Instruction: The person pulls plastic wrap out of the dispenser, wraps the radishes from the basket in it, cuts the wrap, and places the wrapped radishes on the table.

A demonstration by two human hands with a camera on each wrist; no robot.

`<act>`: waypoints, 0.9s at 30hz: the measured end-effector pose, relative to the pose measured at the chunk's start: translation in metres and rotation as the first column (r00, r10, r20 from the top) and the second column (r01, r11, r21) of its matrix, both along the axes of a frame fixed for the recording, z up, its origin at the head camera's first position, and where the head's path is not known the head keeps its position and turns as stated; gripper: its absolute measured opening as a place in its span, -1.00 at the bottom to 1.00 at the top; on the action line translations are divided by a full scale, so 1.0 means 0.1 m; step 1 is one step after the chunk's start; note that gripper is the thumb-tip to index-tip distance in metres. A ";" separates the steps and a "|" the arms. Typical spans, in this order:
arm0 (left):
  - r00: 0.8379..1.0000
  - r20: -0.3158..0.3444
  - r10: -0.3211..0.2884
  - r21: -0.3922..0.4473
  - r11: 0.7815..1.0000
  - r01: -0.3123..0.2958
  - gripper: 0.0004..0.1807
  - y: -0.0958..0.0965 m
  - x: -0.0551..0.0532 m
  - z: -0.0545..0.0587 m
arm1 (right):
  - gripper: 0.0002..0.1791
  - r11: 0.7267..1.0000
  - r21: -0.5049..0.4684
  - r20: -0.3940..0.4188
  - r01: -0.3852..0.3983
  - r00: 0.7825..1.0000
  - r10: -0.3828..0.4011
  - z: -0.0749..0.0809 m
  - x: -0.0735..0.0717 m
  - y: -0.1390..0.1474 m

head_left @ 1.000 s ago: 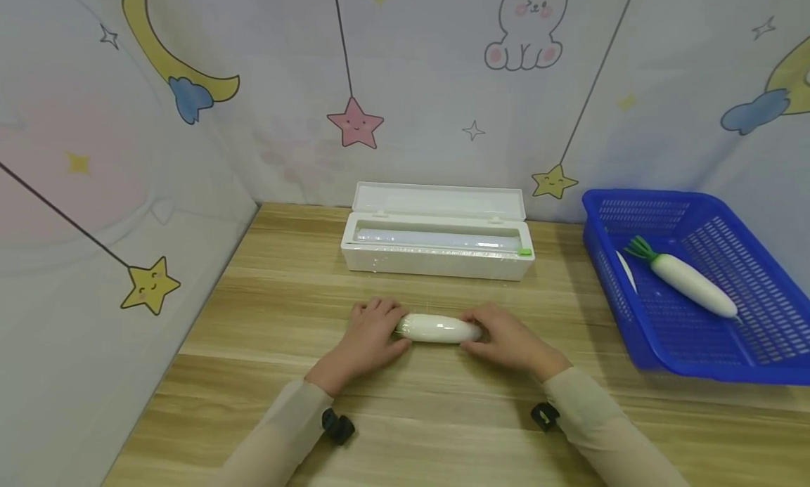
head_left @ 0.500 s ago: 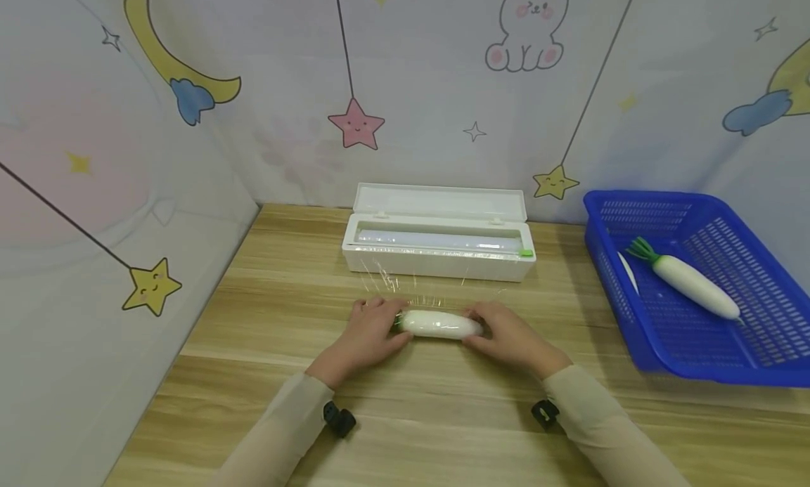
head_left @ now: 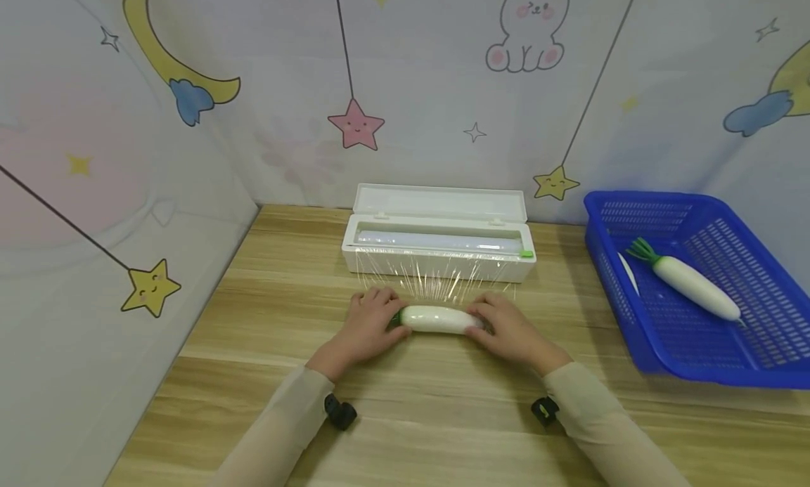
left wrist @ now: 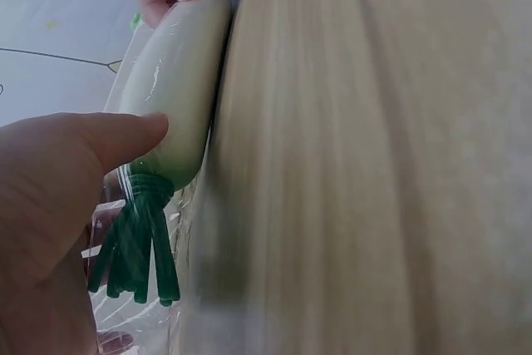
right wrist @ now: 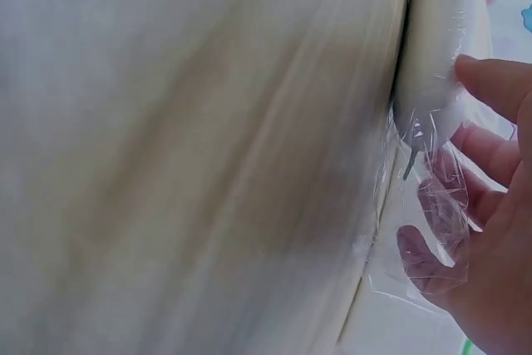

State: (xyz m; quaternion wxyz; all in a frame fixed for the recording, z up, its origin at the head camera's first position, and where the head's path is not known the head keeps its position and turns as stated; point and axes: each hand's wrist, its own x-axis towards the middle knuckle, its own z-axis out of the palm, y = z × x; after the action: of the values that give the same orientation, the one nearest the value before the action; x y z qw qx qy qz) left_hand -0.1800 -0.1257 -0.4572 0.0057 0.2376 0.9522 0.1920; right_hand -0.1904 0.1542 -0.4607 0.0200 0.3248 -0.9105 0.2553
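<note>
A white radish [head_left: 436, 319] lies crosswise on the wooden table, with clear cling film [head_left: 438, 284] around it and stretching back to the dispenser box [head_left: 436, 266]. My left hand [head_left: 372, 324] grips its leafy end, thumb on the near side. In the left wrist view, the green leaves [left wrist: 137, 247] hang below that thumb, under film. My right hand [head_left: 510, 329] grips the tapered end between thumb and fingers. Loose film [right wrist: 440, 214] bunches past the tip in the right wrist view, over some fingers.
The white dispenser's lid [head_left: 439, 203] stands raised, with a film roll [head_left: 436, 240] inside and a green slider [head_left: 526, 254] at its right. A blue basket [head_left: 639, 332] at the right holds another radish [head_left: 696, 287] and part of one more. A printed cloth backs the table.
Both hands have rolled the radish slightly away from me, toward the dispenser. The film between them now shows many bright creases.
</note>
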 end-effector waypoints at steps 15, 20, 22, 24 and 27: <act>0.998 0.036 0.059 0.105 0.993 -0.062 -0.55 0.00 -0.09 -0.09 | -0.62 0.999 0.001 0.043 0.042 0.998 -0.042 0.04 -0.06 0.00; 0.997 0.035 0.072 0.097 0.992 -0.075 -0.55 -0.01 -0.12 -0.12 | -0.59 0.999 0.007 0.011 0.040 0.999 -0.040 0.01 -0.10 0.01; 0.997 0.029 0.075 0.080 0.994 -0.078 -0.52 -0.01 -0.13 -0.12 | -0.59 0.999 0.011 0.002 0.044 0.999 -0.044 0.00 -0.12 0.01; 0.997 0.009 0.075 0.058 0.995 -0.075 -0.50 0.00 -0.14 -0.12 | -0.58 0.999 0.013 -0.006 0.050 0.999 -0.050 -0.01 -0.13 0.00; 0.997 -0.024 0.068 0.023 0.997 -0.067 -0.47 0.00 -0.15 -0.12 | -0.58 0.998 0.015 -0.017 0.055 0.998 -0.055 -0.02 -0.14 0.00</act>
State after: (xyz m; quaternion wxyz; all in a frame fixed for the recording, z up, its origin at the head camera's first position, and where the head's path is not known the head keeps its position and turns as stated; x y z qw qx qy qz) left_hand -0.1953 -0.1260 -0.4693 -0.0153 0.2079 0.9575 0.1995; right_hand -0.2046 0.1541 -0.4630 0.0322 0.3018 -0.9208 0.2451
